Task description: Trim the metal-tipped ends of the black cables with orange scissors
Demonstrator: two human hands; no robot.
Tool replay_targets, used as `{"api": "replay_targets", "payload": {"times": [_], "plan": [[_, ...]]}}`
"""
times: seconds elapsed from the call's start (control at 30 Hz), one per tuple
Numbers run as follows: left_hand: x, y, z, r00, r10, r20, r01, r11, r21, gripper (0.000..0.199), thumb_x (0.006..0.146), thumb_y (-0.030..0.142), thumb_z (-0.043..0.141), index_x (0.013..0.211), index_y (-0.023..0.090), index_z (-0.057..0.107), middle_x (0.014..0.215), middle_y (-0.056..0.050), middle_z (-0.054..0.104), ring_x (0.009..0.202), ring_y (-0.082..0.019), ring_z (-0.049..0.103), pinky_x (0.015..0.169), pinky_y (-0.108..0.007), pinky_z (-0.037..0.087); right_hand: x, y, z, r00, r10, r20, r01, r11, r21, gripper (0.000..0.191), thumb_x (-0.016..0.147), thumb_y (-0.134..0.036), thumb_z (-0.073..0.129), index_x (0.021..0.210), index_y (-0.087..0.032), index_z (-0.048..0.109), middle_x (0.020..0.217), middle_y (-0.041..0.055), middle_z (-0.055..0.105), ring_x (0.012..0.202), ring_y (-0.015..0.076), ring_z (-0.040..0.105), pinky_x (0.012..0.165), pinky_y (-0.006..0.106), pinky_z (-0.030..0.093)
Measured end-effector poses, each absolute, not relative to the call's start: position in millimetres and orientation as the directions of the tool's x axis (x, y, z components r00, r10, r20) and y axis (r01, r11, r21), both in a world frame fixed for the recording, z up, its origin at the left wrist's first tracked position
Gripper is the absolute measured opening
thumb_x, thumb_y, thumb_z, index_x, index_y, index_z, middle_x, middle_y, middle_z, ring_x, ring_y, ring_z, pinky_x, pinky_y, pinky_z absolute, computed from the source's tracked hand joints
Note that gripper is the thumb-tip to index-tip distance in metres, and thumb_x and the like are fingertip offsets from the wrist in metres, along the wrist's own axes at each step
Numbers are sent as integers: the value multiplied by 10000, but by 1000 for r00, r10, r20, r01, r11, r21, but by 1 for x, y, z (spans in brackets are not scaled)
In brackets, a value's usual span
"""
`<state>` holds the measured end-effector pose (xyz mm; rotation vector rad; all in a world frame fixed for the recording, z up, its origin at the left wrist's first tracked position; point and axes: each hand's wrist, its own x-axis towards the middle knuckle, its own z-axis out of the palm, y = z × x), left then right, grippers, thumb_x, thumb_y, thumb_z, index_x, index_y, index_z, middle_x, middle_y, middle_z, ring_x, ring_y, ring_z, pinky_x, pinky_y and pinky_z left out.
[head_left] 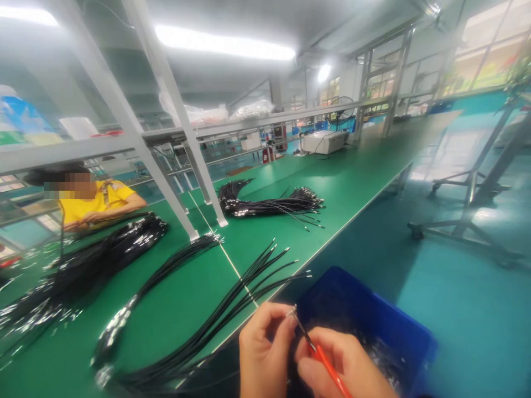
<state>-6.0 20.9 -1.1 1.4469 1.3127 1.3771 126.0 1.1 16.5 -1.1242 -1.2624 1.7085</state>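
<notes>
Close to the green bench's front edge, my left hand (265,348) pinches a small silvery metal piece (293,310) between thumb and finger; its exact kind is too small to tell. My right hand (342,359) is closed around a red-handled tool (329,369) with a dark slim metal end. That end reaches up to the metal piece at my left fingertips. Left of my hands, a bundle of black cables (207,331) with light metal ends curves across the bench. Below and right of them is a blue bin (369,309) with small blurred pieces inside.
More black cable bundles lie on the green bench (352,177), one large pile (103,260) at left. Grey shelf posts (186,121) rise from the bench. Across it, a person in a yellow top (116,193) handles cables. A wheeled metal stand (464,215) is at right.
</notes>
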Motion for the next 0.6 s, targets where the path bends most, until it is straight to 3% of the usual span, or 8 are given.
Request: {"api": "replay_targets", "payload": {"times": [0.23,0.43,0.6], "plan": [[1,18,-2,-177,964,199,121,-179,976,81,743,245,644,685,197,673,637,10,664,619,-154,613,604,-222,471,127,4,17,-341,889,-305,18,-319,-948,178,710,-349,566,682,-184,508,498,-56,499,406,57,391,368,167,256],[-4,22,-5,-66,976,206,210,-188,959,104,784,258,615,729,193,675,668,-9,679,628,-169,626,597,-239,491,128,6,19,-344,887,-308,53,-310,-949,198,724,-370,567,678,-189,501,484,-57,507,384,52,382,360,166,253],[-6,25,-8,-80,968,237,275,-208,939,109,785,264,611,747,197,688,668,-8,680,610,-167,626,585,-239,501,132,5,22,-320,893,-315,112,-295,-949,132,717,-291,555,656,-191,493,485,-73,436,432,72,386,404,189,261]]}}
